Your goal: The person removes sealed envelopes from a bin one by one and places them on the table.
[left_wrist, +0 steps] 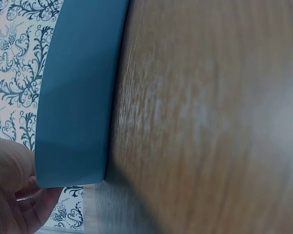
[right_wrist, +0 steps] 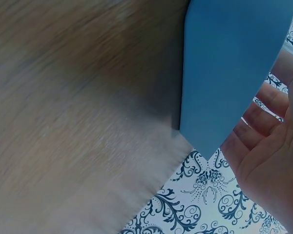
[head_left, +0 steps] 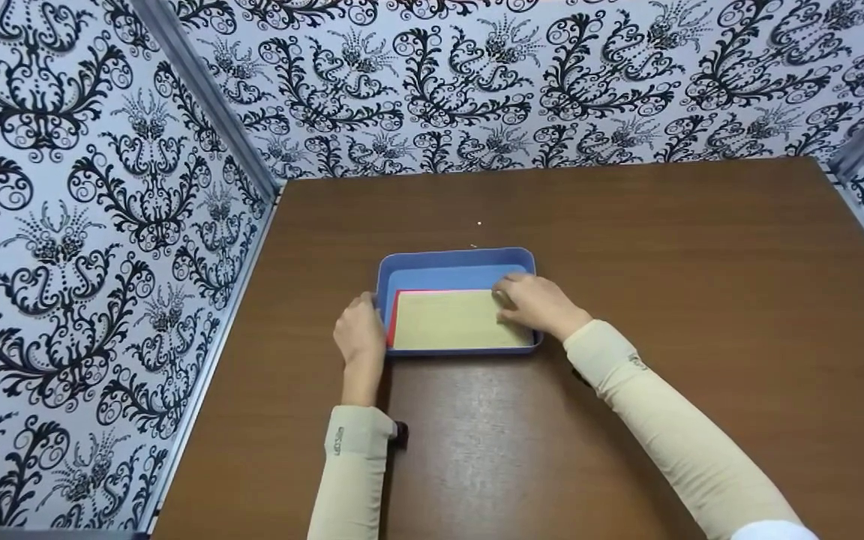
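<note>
A shallow blue tray (head_left: 453,259) lies on the table in the head view. Inside it is a rectangular yellow sheet (head_left: 447,321) with a red sheet (head_left: 393,322) showing beneath along its left and top edges. My left hand (head_left: 361,330) grips the tray's left wall; the left wrist view has its fingers (left_wrist: 44,202) bent at the tray's corner. Over the right rim reaches my right hand (head_left: 541,300), thumb and fingers apart, fingertips at the yellow sheet's right end. The right wrist view shows its fingers (right_wrist: 259,119) loosely bent beyond the tray wall.
A brown wooden table (head_left: 664,262) surrounds the tray. Patterned black-and-white panels (head_left: 477,82) rise behind and at both sides, with grey posts (head_left: 207,90) at the corners. Small white specks (head_left: 478,223) lie just behind the tray.
</note>
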The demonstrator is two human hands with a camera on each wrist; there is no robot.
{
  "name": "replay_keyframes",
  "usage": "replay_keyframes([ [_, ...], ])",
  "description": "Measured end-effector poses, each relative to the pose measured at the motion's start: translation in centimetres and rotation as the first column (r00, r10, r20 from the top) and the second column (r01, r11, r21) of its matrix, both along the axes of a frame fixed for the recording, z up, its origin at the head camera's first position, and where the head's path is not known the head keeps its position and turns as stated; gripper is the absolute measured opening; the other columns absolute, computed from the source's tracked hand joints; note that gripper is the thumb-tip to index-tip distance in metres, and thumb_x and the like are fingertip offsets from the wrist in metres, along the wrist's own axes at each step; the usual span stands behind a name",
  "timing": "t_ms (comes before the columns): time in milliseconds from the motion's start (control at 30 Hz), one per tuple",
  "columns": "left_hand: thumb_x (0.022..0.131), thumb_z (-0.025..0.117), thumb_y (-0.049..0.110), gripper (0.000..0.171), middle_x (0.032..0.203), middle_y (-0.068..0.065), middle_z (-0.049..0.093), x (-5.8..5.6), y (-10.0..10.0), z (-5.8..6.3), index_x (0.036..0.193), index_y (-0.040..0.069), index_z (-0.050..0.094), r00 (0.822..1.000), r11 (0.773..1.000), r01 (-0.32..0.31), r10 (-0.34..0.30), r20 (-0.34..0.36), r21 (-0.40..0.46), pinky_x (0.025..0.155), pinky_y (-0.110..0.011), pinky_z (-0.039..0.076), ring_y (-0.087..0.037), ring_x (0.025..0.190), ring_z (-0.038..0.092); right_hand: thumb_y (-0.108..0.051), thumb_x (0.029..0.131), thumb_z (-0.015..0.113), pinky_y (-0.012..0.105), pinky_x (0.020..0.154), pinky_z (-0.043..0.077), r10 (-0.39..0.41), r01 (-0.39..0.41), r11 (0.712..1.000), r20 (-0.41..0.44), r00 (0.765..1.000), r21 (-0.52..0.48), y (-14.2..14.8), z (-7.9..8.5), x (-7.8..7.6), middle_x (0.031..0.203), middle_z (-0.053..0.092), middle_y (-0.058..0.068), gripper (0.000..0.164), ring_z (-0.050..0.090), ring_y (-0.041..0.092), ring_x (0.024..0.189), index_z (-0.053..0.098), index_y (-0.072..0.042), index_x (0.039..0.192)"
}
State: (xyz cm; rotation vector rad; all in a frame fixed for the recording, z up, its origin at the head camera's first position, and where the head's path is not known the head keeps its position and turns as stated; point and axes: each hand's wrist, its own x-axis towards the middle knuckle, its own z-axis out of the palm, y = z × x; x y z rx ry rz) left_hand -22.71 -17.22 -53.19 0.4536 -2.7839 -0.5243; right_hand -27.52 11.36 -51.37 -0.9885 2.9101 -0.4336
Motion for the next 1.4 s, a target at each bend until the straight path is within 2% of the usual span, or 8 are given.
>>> replay_keyframes([
  [300, 0.091, 0.069, 0.014, 0.023, 0.11, -0.011, 0.075, 0.04, 0.06, 0.07, 0.113, 0.012, 0.071, 1.0, 1.0, -0.004, 0.004, 0.005, 0.009, 0.079, -0.055, 0.057, -0.041, 0.097, 0.071, -0.029, 0.084, 0.08, 0.045, 0.082, 0.056, -0.004, 0.004, 1.0, 0.004, 1.0, -0.019, -0.02, -0.04, 0.08, 0.104, 0.068, 0.01, 0.038, 0.066, 0.027, 0.094, 0.068, -0.007, 0.112],
  [567, 0.091, 0.069, 0.014, 0.022, 0.11, -0.012, 0.074, -0.04, 0.11, 0.02, 0.113, 0.012, 0.071, 1.0, 1.0, -0.004, 0.004, 0.01, 0.013, 0.08, -0.055, 0.056, -0.042, 0.098, 0.071, -0.025, 0.085, 0.079, 0.046, 0.085, 0.055, -0.005, 0.005, 0.999, 0.002, 1.0, -0.044, 0.02, 0.06, 0.17, 0.107, 0.069, 0.012, 0.039, 0.067, 0.029, 0.099, 0.067, -0.006, 0.117],
  [767, 0.091, 0.069, 0.014, 0.023, 0.111, -0.011, 0.075, -0.08, 0.05, -0.03, 0.114, 0.012, 0.071, 1.0, 1.0, -0.001, 0.001, 0.013, 0.005, 0.08, -0.054, 0.057, -0.041, 0.098, 0.071, -0.011, 0.093, 0.067, 0.046, 0.09, 0.055, 0.0, -0.007, 0.995, -0.067, 0.998, -0.104, 0.11, 0.01, 0.14, 0.11, 0.073, 0.013, 0.024, 0.069, 0.031, 0.104, 0.07, -0.005, 0.116],
  [867, 0.091, 0.069, 0.015, 0.023, 0.111, -0.011, 0.074, -0.06, 0.04, 0.0, 0.114, 0.013, 0.071, 1.0, 1.0, -0.002, 0.002, 0.016, 0.001, 0.079, -0.054, 0.057, -0.041, 0.097, 0.071, -0.008, 0.095, 0.062, 0.046, 0.091, 0.056, -0.004, -0.006, 0.993, -0.088, 0.996, -0.117, 0.12, 0.01, 0.08, 0.112, 0.073, 0.012, 0.024, 0.069, 0.031, 0.106, 0.069, -0.006, 0.118],
  [1167, 0.09, 0.07, 0.014, 0.024, 0.108, -0.011, 0.074, 0.04, 0.12, -0.11, 0.114, 0.013, 0.071, 1.0, 1.0, -0.01, 0.01, 0.004, -0.017, 0.078, -0.053, 0.057, -0.041, 0.095, 0.071, 0.002, 0.097, 0.052, 0.046, 0.091, 0.055, -0.068, 0.07, 0.98, 0.019, 0.998, -0.186, 0.08, 0.49, -0.02, 0.113, 0.072, 0.013, 0.033, 0.069, 0.029, 0.107, 0.065, -0.006, 0.126],
  [1400, 0.091, 0.069, 0.015, 0.023, 0.107, -0.012, 0.074, 0.0, 0.07, -0.07, 0.114, 0.012, 0.071, 1.0, 1.0, -0.006, 0.006, 0.006, -0.016, 0.078, -0.054, 0.057, -0.041, 0.095, 0.071, 0.003, 0.098, 0.049, 0.047, 0.093, 0.054, -0.147, 0.176, 0.937, 0.117, 0.982, -0.301, 0.32, 0.56, -0.27, 0.115, 0.07, 0.013, 0.035, 0.067, 0.03, 0.111, 0.062, -0.006, 0.129],
])
